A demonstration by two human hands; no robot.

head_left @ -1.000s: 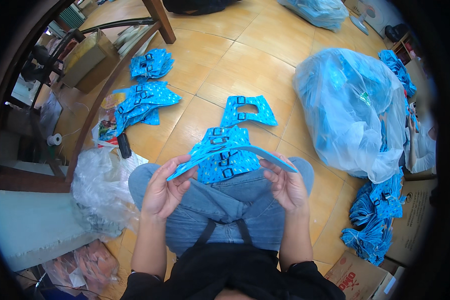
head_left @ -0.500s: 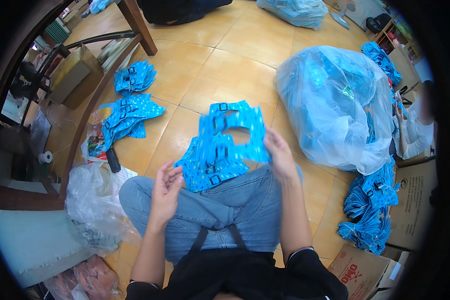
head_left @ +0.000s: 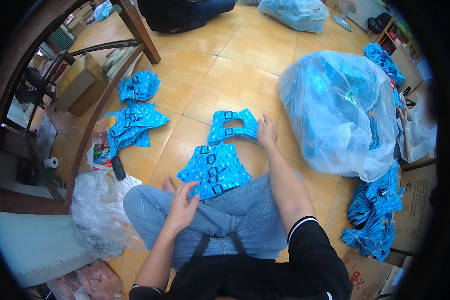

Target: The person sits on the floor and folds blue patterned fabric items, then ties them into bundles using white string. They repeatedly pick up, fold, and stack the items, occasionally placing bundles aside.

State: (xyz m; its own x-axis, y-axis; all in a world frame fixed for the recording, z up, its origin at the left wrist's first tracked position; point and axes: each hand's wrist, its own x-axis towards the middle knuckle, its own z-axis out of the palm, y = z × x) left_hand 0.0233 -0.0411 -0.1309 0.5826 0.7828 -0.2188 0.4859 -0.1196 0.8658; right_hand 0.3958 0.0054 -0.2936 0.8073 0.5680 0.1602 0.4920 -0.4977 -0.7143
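Observation:
In front of me a small stack of flat blue pieces with a light speckled pattern (head_left: 217, 131) lies on the floor, the top one with a large cut-out and black buckle-shaped frames. My right hand (head_left: 267, 132) reaches out to that stack and pinches the right edge of its top piece. Closer in, a fanned stack of similar blue pieces (head_left: 230, 167) rests against my crossed legs, with several black frames showing along it. At this stack's lower left edge is my left hand (head_left: 182, 207), fingers apart and holding nothing.
Two more blue stacks (head_left: 137, 122) lie at left, beside a dark handheld object (head_left: 118, 168) and crumpled clear plastic (head_left: 95, 197). A wooden frame (head_left: 92, 117) stands left. At right are a large filled plastic bag (head_left: 337, 115), tied blue bundles (head_left: 372, 215), cartons (head_left: 412, 210) and another person (head_left: 417, 130).
My right hand has carried a blue piece forward and down onto the far stack. My left hand has shifted slightly right and down, beside the near stack.

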